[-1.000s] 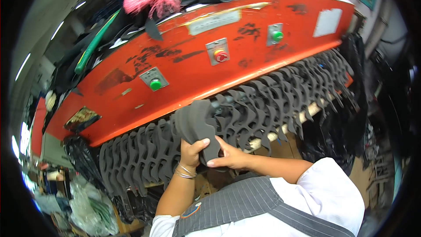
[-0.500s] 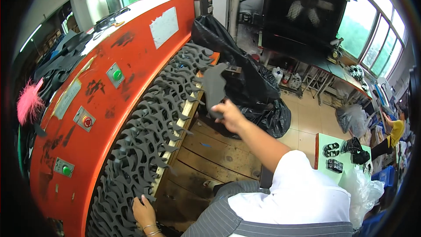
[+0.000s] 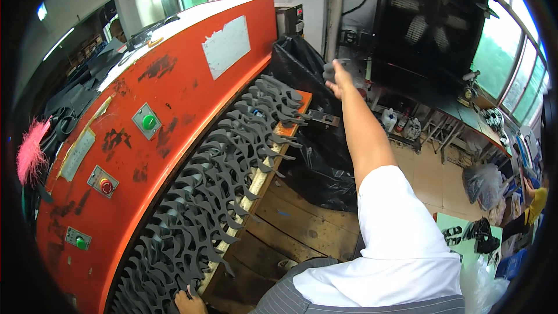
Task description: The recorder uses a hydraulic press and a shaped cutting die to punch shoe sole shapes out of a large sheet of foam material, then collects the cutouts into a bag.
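My right hand [image 3: 342, 79] reaches far out at the end of a straight arm, over the black plastic bag. Against its fingers is a dark grey foam piece [image 3: 328, 71], small and blurred from here, apparently still gripped. At the lower edge my left hand [image 3: 190, 301] sits by the near end of the machine bed, fingers curled at the edge of the grey foam cut-outs [image 3: 215, 168]; what they pinch is hidden. These curvy, hooked pieces lie in a dense layer along the bed, some tips hanging over its pale front strip [image 3: 253, 189].
The orange-red machine [image 3: 192, 81] with green and red buttons rises to the left. Black plastic bags [image 3: 325, 168] slump beyond the bed's far end. Wooden boards [image 3: 290, 221] lie below. A pale green table [image 3: 465, 261] with sandals stands right; a person [image 3: 532, 206] is at the far right.
My right arm has stretched forward and up, carrying the grey foam piece away from the bed's edge to beyond the black bag. My left hand stays near the bed. The view has shifted.
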`<state>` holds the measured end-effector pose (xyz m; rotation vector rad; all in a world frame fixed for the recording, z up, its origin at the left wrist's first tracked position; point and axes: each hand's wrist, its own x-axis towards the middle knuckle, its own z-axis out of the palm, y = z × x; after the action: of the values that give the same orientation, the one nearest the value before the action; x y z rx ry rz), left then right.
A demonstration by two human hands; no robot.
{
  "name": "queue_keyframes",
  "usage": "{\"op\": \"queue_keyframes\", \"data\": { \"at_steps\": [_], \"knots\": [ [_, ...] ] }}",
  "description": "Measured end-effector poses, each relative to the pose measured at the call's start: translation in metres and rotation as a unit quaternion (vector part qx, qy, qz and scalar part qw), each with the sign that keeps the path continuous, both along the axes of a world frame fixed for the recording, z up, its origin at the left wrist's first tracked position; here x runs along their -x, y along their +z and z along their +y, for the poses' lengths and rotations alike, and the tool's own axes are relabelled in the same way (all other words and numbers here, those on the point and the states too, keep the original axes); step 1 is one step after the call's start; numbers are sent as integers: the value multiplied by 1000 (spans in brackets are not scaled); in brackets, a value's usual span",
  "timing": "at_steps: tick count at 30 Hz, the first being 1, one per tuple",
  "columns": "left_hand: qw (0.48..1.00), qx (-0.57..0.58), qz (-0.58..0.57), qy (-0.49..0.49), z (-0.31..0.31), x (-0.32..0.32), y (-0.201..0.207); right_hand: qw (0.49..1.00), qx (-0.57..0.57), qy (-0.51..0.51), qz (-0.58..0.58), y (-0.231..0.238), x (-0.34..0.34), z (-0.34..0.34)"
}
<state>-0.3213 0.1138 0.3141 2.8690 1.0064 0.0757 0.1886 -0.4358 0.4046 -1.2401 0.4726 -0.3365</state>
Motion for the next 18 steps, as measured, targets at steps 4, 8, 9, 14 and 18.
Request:
{"op": "queue_keyframes", "data": {
  "at_steps": [4,8,9,14,18],
  "knots": [
    [1000,30,-3,-9,7,-17,-4,986,-25,-154,-63,1,-71,15],
    [993,-25,-119,-2,34,2,-46,989,86,36,-114,-35,-75,173],
    [989,-65,-131,-31,47,12,-61,983,114,73,-127,-39,-54,231],
    [991,33,-119,-50,56,7,-78,885,182,362,-228,-93,61,433],
    [990,91,-85,-74,73,26,-76,772,257,514,-274,-96,192,586]
  ]
}}
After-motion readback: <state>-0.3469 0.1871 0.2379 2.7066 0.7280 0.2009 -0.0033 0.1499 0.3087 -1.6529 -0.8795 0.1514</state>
